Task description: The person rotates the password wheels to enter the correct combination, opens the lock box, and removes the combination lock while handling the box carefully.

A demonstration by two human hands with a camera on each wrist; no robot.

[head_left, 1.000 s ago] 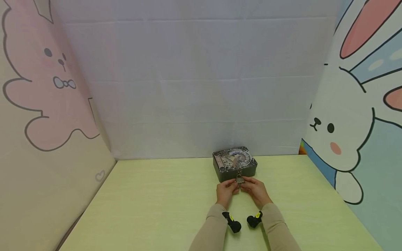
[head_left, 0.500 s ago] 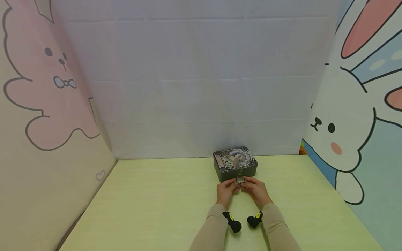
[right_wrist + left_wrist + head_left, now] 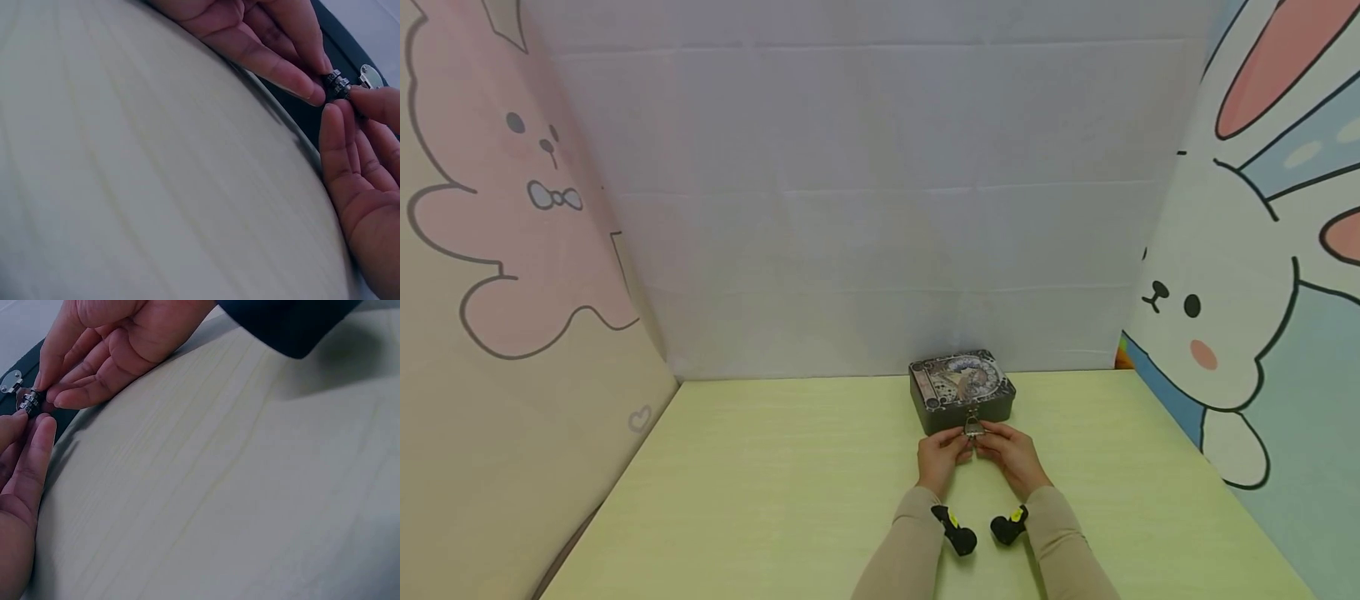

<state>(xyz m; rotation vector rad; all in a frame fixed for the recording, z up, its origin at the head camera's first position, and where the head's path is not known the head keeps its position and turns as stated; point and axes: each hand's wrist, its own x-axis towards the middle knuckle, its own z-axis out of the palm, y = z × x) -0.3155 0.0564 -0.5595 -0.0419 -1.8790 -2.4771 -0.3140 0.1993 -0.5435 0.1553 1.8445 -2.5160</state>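
Note:
A small metal combination padlock point(image 3: 973, 428) hangs at the front of a dark tin box point(image 3: 934, 422) with a picture printed on its lid. My left hand point(image 3: 938, 458) pinches the padlock from the left, thumb and fingertips at its side. From the right, my right hand point(image 3: 1011, 457) grips it in the same way. Close up in the right wrist view, ridged number dials show on the padlock point(image 3: 338, 82) between the fingertips of both hands. Just beyond it is the box's silvery latch point(image 3: 370, 76). Fingers partly cover the padlock's body.
The box stands near the back edge of a pale yellow-green table point(image 3: 790, 483), close to a white backdrop point(image 3: 880, 208). Side walls with cartoon rabbits flank the table. Black devices point(image 3: 958, 537) are strapped to both wrists.

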